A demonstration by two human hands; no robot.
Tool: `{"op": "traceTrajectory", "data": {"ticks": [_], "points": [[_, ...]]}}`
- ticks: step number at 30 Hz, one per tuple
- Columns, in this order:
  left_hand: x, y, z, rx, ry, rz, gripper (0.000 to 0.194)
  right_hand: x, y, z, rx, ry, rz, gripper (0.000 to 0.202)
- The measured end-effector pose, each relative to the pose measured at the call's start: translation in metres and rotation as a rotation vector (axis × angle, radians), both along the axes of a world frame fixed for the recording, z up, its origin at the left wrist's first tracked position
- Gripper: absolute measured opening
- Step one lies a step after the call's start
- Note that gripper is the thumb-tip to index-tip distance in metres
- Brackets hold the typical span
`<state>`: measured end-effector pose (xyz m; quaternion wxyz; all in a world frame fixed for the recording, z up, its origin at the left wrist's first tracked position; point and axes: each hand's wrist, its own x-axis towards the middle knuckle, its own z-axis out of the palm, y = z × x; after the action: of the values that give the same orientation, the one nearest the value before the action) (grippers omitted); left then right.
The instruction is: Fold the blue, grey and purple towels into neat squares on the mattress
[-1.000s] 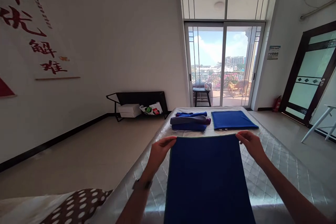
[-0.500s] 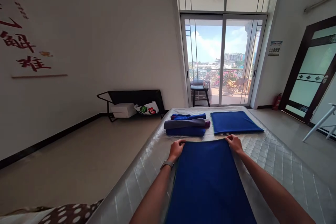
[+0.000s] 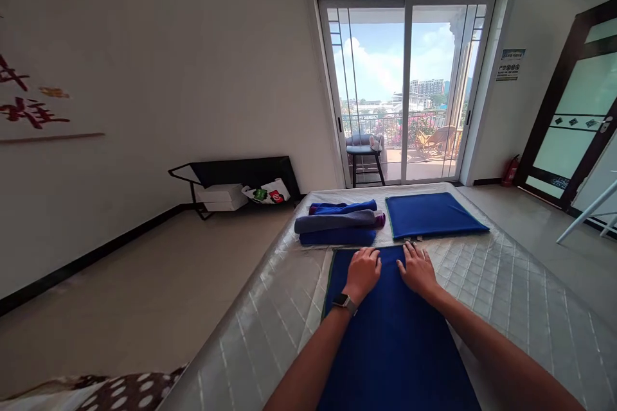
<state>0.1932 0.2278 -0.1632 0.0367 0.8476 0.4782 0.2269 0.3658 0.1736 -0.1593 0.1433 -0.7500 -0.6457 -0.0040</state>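
My left hand [image 3: 362,271] and right hand [image 3: 418,268] lie flat and released, grasping nothing, on the blue towel [image 3: 395,334] spread over the mattress [image 3: 506,295] at lower centre. I judge this smoothing; folding needs an edge pinched.

Bare forearms; a dark smartwatch [image 3: 341,301] on the left wrist.
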Motion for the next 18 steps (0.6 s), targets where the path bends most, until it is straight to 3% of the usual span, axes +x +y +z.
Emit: {"op": "traceTrajectory", "data": {"ticks": [4, 7, 10, 15, 18], "points": [[0.056, -0.020, -0.010, -0.030, 0.109, -0.048, 0.045, 0.003, -0.003, -0.004, -0.172, -0.022, 0.052, 0.059], [0.066, -0.024, -0.017, -0.073, 0.159, -0.001, 0.053, 0.006, -0.002, -0.004, -0.174, -0.042, 0.056, 0.060], [0.044, -0.021, -0.020, -0.110, 0.195, 0.076, 0.063, 0.004, 0.001, -0.005, -0.194, -0.017, 0.013, 0.064], [-0.027, -0.007, -0.016, -0.159, 0.245, 0.271, 0.073, 0.005, 0.009, -0.008, -0.249, 0.028, -0.019, 0.067], [-0.057, -0.001, -0.016, -0.167, 0.258, 0.347, 0.075, 0.010, 0.012, -0.010, -0.248, 0.033, 0.005, 0.067]]}}
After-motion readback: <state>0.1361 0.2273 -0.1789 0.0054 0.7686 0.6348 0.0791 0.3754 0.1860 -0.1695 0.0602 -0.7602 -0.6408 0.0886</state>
